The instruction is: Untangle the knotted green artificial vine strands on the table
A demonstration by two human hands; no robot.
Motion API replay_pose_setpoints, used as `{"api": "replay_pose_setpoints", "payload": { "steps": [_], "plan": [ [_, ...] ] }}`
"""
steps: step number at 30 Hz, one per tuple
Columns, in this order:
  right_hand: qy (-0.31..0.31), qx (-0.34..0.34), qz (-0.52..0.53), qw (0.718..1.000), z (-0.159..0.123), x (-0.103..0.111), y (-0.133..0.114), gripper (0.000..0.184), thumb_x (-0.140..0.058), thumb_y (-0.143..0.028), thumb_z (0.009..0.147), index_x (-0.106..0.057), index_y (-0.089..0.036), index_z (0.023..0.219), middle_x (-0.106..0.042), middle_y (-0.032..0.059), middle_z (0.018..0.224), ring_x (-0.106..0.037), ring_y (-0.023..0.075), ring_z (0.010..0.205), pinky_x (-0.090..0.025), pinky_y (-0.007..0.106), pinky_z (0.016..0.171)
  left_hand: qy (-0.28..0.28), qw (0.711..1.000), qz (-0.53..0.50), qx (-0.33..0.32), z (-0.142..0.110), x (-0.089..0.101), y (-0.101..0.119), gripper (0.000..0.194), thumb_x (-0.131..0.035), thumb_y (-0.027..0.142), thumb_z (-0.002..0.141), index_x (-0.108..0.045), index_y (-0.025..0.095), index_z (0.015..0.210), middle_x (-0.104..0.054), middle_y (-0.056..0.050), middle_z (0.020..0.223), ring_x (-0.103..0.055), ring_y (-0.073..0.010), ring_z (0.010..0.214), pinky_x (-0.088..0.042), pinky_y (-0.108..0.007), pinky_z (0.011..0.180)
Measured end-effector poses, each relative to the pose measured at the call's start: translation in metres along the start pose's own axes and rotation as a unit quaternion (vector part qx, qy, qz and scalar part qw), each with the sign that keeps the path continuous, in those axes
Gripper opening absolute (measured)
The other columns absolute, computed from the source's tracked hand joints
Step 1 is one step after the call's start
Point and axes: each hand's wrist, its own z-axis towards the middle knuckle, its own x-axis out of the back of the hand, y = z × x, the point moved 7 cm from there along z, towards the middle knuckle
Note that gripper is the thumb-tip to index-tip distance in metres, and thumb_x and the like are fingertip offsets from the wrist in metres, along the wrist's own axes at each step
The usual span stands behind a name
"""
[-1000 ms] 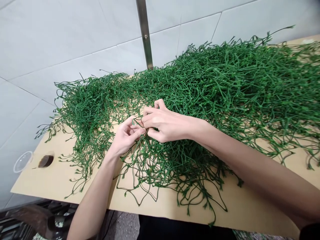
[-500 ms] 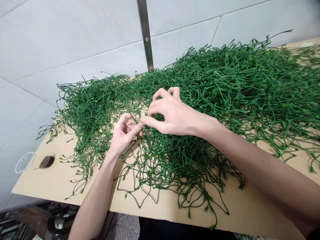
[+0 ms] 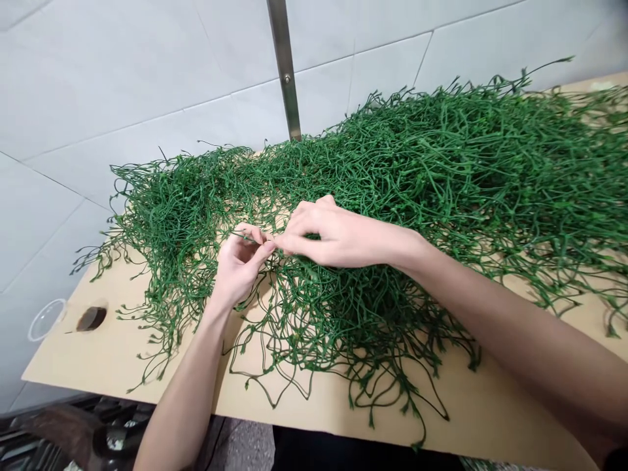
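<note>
From where I stand, the person's left hand (image 3: pixel 235 265) has its thumb and forefinger pinched narrow, with a thin green plastic-looking strand (image 3: pixel 238 235) lying across the fingers. The tips of the right hand (image 3: pixel 338 235) meet them, thumb and forefinger close together; I can't tell what they grip. Both hands are over a tan board (image 3: pixel 122 366), among tangled strands of the same green.

A loose green clump (image 3: pixel 363 304) lies just below the right hand, a big green heap (image 3: pixel 466 157) spreads behind it, and a smaller dark-green heap (image 3: pixel 169 206) sits beyond the left hand. Near the board's left end I see a clear round plastic piece (image 3: pixel 48 319). A brown metal post (image 3: pixel 284 72) stands against the pale tiled wall (image 3: pixel 122 65).
</note>
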Motion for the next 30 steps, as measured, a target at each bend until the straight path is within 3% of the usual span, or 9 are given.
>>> {"api": "replay_pose_setpoints", "payload": {
  "steps": [4,8,14,21,25,30],
  "plan": [
    [0.029,-0.019,0.075,0.997,0.0,0.007,0.005,0.023,-0.052,-0.029,0.091,-0.064,-0.015,0.077,-0.065,0.0003,0.079,-0.052,0.0125,0.075,-0.033,0.031,0.082,0.001,1.0,0.002,-0.015,0.0,0.0,0.004,0.036,-0.079,0.038,0.073,-0.049,0.019,0.071,-0.062,0.0,0.072,-0.06,-0.0109,0.067,-0.048,-0.023,0.063],
    [0.03,0.003,0.111,0.993,0.001,0.002,0.005,0.005,-0.061,-0.018,0.082,-0.064,-0.015,0.084,-0.069,0.0011,0.088,-0.059,0.0127,0.081,-0.039,0.028,0.082,0.014,1.0,0.015,-0.014,-0.001,0.002,0.004,0.036,-0.081,0.036,0.07,-0.05,0.018,0.07,-0.061,0.001,0.07,-0.062,-0.0106,0.067,-0.05,-0.022,0.064],
    [0.029,-0.001,0.118,0.993,0.003,-0.003,0.009,0.005,-0.061,-0.013,0.077,-0.065,-0.015,0.08,-0.071,0.002,0.086,-0.063,0.0141,0.082,-0.044,0.028,0.081,0.012,1.0,0.017,-0.001,-0.002,0.001,0.001,0.028,-0.083,0.029,0.068,-0.058,0.017,0.073,-0.063,0.002,0.072,-0.062,-0.0095,0.066,-0.05,-0.021,0.063],
    [0.005,-0.011,0.101,0.995,0.003,-0.006,0.013,0.013,-0.065,-0.014,0.077,-0.071,-0.013,0.089,-0.073,0.0031,0.09,-0.064,0.0144,0.085,-0.045,0.029,0.084,0.022,0.997,0.042,-0.055,-0.002,-0.002,0.008,0.022,-0.086,0.03,0.062,-0.07,0.017,0.067,-0.068,-0.001,0.071,-0.064,-0.0137,0.068,-0.054,-0.026,0.066],
    [0.0,0.016,0.062,0.998,0.003,-0.008,0.01,0.009,-0.065,-0.016,0.079,-0.073,-0.014,0.081,-0.072,0.0027,0.086,-0.062,0.0147,0.082,-0.043,0.03,0.084,0.039,0.997,0.05,-0.044,-0.003,0.0,0.006,0.024,-0.086,0.032,0.061,-0.068,0.017,0.066,-0.068,-0.001,0.068,-0.063,-0.0137,0.064,-0.054,-0.027,0.063],
    [0.045,0.051,0.065,0.996,0.001,-0.002,0.004,0.007,-0.061,-0.014,0.073,-0.068,-0.015,0.07,-0.069,0.0006,0.077,-0.058,0.0116,0.07,-0.042,0.028,0.076,0.011,0.999,0.018,-0.037,-0.003,-0.006,0.005,0.023,-0.081,0.027,0.067,-0.061,0.016,0.07,-0.067,-0.001,0.072,-0.065,-0.013,0.07,-0.052,-0.024,0.065]
  ]
}}
